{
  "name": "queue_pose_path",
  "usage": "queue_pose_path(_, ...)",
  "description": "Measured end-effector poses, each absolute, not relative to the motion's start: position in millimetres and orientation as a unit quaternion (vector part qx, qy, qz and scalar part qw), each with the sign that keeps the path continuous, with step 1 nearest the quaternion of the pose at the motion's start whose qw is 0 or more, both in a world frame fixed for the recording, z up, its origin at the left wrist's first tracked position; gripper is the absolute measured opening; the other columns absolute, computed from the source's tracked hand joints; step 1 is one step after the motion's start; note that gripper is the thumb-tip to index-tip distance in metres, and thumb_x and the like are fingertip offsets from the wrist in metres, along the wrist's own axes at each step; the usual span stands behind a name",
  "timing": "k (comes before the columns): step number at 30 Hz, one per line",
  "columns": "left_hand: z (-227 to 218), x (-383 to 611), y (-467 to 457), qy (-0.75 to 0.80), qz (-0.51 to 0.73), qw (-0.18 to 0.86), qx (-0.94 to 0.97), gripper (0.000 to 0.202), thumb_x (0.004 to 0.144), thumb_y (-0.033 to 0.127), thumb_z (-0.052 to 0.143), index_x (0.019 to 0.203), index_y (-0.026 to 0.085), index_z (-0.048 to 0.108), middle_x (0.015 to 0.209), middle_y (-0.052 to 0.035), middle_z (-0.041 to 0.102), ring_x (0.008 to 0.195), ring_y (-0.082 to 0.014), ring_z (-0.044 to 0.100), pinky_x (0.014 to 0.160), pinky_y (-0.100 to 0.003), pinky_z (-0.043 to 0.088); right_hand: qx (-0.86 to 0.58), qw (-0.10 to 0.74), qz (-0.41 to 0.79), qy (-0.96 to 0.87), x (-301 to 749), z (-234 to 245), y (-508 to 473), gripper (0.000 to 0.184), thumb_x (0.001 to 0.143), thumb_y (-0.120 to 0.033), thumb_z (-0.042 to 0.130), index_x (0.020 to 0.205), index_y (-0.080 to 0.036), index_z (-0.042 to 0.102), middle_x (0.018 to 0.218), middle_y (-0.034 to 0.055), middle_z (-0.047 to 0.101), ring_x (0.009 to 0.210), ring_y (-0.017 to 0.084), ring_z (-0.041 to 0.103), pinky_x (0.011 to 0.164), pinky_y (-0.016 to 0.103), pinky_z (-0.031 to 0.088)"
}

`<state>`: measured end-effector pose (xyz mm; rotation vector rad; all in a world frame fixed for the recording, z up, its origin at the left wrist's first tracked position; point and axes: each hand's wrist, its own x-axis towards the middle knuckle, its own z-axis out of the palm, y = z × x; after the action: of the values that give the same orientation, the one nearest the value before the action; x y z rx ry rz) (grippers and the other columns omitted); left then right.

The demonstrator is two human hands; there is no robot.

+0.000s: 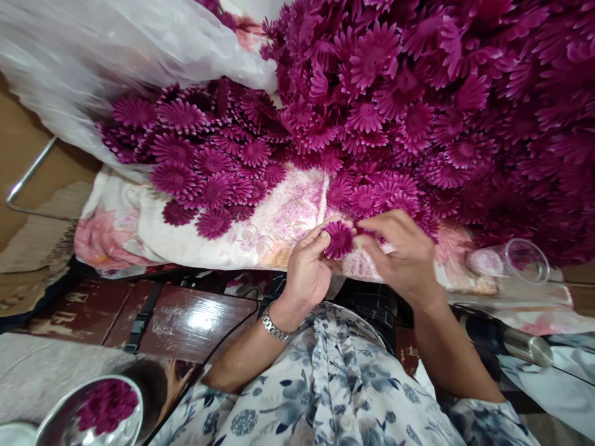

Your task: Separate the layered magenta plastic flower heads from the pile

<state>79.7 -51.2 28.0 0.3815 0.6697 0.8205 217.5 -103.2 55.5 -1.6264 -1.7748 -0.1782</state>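
Evidently, at the far left of the frame a bent metal rod [30, 168] stands out against brown cardboard [21, 148], with a metal bowl [62, 421] of magenta petals [109, 402] in the lower left corner. Translucent plastic sheeting [116, 52] spreads over the upper left, touching a smaller pile of flowers [214, 158] left of centre, on the cloth-covered counter [149, 220]. Just below the middle, the left hand [307, 263], a watch [274, 325] at its wrist, grips a single magenta flower [339, 240] by its left edge, thumb in front. Right beside that flower, the right hand [395, 248] has its thumb and fingers bent close together; blur leaves me unable to tell whether they pinch anything. A large heap of flowers [418, 118] fills the upper right, with a clear cup [527, 263] near its lower edge.
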Motion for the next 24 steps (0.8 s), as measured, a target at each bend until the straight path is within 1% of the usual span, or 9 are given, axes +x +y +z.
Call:
queue_pose_path(2, 29, 80, -53, 0.313, 0.381, 0.850, 0.188, 0.020, 0.074, 0.015, 0.061, 0.091, 0.015, 0.072, 0.086, -0.0044, 0.070, 0.069, -0.0080, 0.060, 0.068, -0.018, 0.047, -0.607, 0.365, 0.009, -0.706, 203, 45, -99, 0.010, 0.084, -0.026, 0.061, 0.089, -0.016, 0.059, 0.080, 0.0049, 0.060, 0.078, 0.016, 0.057, 0.072, 0.028, 0.048)
queue_pose_path(4, 30, 78, -54, 0.302, 0.374, 0.855, 0.196, 0.021, 0.074, 0.014, 0.061, 0.092, 0.015, 0.072, 0.088, -0.0048, 0.070, 0.068, -0.0074, 0.058, 0.069, -0.018, 0.047, -0.603, 0.372, 0.035, -0.705, 197, 36, -95, 0.009, 0.084, -0.024, 0.060, 0.085, -0.016, 0.057, 0.077, 0.0042, 0.058, 0.076, 0.016, 0.055, 0.069, 0.028, 0.047)
queue_pose_path(7, 31, 76, -56, 0.285, 0.362, 0.861, 0.214, 0.022, 0.071, 0.014, 0.064, 0.091, 0.014, 0.072, 0.088, -0.0053, 0.070, 0.072, -0.0089, 0.059, 0.072, -0.019, 0.047, -0.595, 0.389, 0.042, -0.702, 197, 31, -92, 0.005, 0.085, -0.015, 0.057, 0.081, -0.017, 0.054, 0.075, 0.0026, 0.057, 0.073, 0.014, 0.054, 0.067, 0.026, 0.045)
queue_pose_path(12, 27, 73, -57, 0.301, 0.363, 0.855, 0.216, 0.027, 0.066, 0.017, 0.070, 0.093, 0.016, 0.072, 0.088, -0.0051, 0.071, 0.081, -0.0125, 0.061, 0.073, -0.020, 0.047, -0.597, 0.397, 0.013, -0.697, 193, 31, -95, 0.013, 0.088, -0.012, 0.050, 0.076, -0.017, 0.052, 0.069, 0.0008, 0.052, 0.065, 0.012, 0.051, 0.062, 0.024, 0.043)
queue_pose_path(15, 25, 73, -57, 0.315, 0.367, 0.851, 0.206, 0.026, 0.066, 0.017, 0.070, 0.092, 0.015, 0.072, 0.083, -0.0048, 0.071, 0.076, -0.0128, 0.063, 0.070, -0.021, 0.049, -0.611, 0.393, -0.035, -0.687, 195, 33, -94, 0.011, 0.088, -0.011, 0.049, 0.079, -0.017, 0.053, 0.068, 0.0011, 0.052, 0.064, 0.012, 0.051, 0.060, 0.023, 0.043)
queue_pose_path(17, 24, 72, -57, 0.331, 0.372, 0.843, 0.203, 0.027, 0.066, 0.015, 0.068, 0.093, 0.015, 0.072, 0.084, -0.0050, 0.071, 0.074, -0.0126, 0.063, 0.069, -0.022, 0.050, -0.623, 0.392, -0.123, -0.666, 208, 38, -92, 0.010, 0.087, -0.011, 0.050, 0.079, -0.017, 0.053, 0.067, 0.0000, 0.052, 0.062, 0.011, 0.049, 0.058, 0.023, 0.041)
queue_pose_path(19, 23, 71, -55, 0.343, 0.378, 0.836, 0.200, 0.026, 0.067, 0.013, 0.066, 0.093, 0.015, 0.071, 0.088, -0.0055, 0.071, 0.077, -0.0131, 0.064, 0.072, -0.023, 0.051, -0.641, 0.375, -0.231, -0.628, 229, 46, -89, 0.010, 0.087, -0.015, 0.051, 0.079, -0.018, 0.054, 0.067, 0.0003, 0.051, 0.063, 0.012, 0.048, 0.058, 0.025, 0.040)
queue_pose_path(21, 23, 70, -54, 0.345, 0.384, 0.834, 0.193, 0.024, 0.068, 0.012, 0.063, 0.091, 0.015, 0.071, 0.090, -0.0059, 0.071, 0.082, -0.0143, 0.065, 0.077, -0.025, 0.051, -0.674, 0.330, -0.293, -0.592, 253, 54, -87, 0.013, 0.089, -0.020, 0.049, 0.079, -0.017, 0.056, 0.071, 0.0039, 0.053, 0.070, 0.016, 0.050, 0.065, 0.029, 0.041)
queue_pose_path(24, 24, 70, -53, 0.338, 0.389, 0.838, 0.179, 0.022, 0.070, 0.011, 0.061, 0.090, 0.015, 0.071, 0.089, -0.0060, 0.071, 0.084, -0.0144, 0.065, 0.081, -0.026, 0.050, -0.722, 0.250, -0.292, -0.575, 268, 63, -88, 0.016, 0.090, -0.027, 0.049, 0.088, -0.017, 0.061, 0.086, 0.0109, 0.058, 0.085, 0.022, 0.051, 0.076, 0.037, 0.040)
